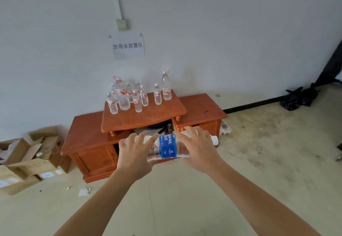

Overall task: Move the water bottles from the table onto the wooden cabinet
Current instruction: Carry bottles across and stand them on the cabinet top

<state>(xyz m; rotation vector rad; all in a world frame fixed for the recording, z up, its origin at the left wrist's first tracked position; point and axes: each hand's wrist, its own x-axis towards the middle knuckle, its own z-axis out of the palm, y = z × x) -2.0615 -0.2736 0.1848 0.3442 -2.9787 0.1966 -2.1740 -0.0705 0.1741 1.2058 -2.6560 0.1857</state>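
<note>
The bottle [169,147] with the blue label lies on its side in the air between my hands, low in front of the cabinet [88,130] and not touching it. A white cap pokes out past my right hand [198,148], and there seems to be more clear plastic behind the label. I may be carrying more than one, but I cannot count them.

My left hand [135,154] clamps the base end, its fingers spread and curled over the top. My right hand's fingers curl over the neck end.

I judge this to be the carry toward the set-down. To do it well, I should squeeze evenly from both ends so nothing slips out of the middle. I should lift above the raised top [148,117], then turn the load upright before letting go. The bare front part of that top looks safest. The standing bottles [127,96] crowd its back left and a taller pair [162,92] stands at the back right, so a nudge could topple them.
</note>
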